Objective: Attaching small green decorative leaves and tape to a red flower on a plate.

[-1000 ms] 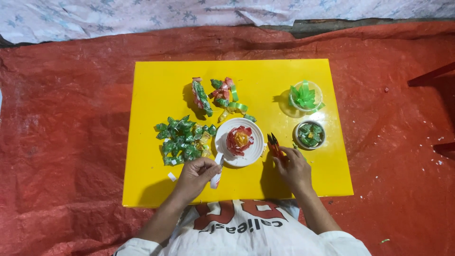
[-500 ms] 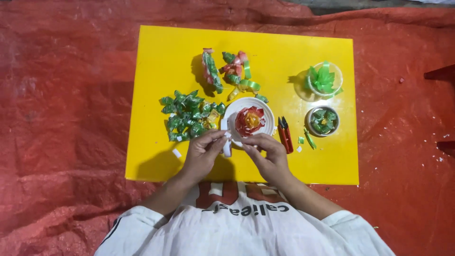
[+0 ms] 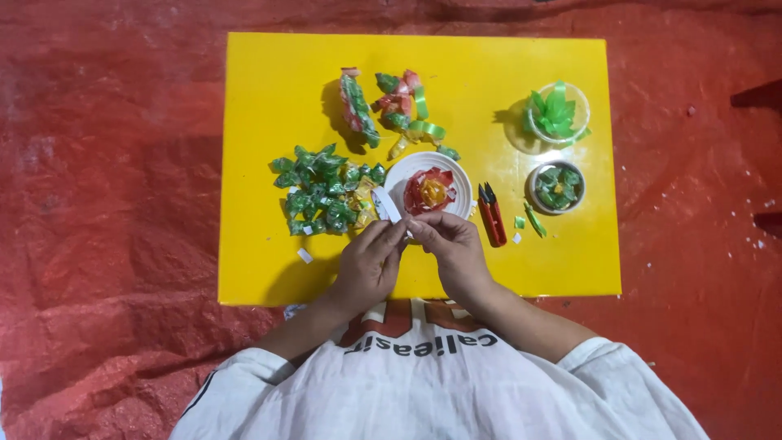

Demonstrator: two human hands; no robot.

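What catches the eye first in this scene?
A bright yellow table on a red tarp. At its near edge the left hand and right hand meet, pinching a small white strip. Beyond them sit a white plate with a red flower and, to its left, a green wrapper pile.

light: bright, even | shadows: short, soft, left of items | glare: mild on yellow table (image 3: 269, 98) | focus: sharp

1 head camera, straight down, moderately high over yellow table (image 3: 261, 98)
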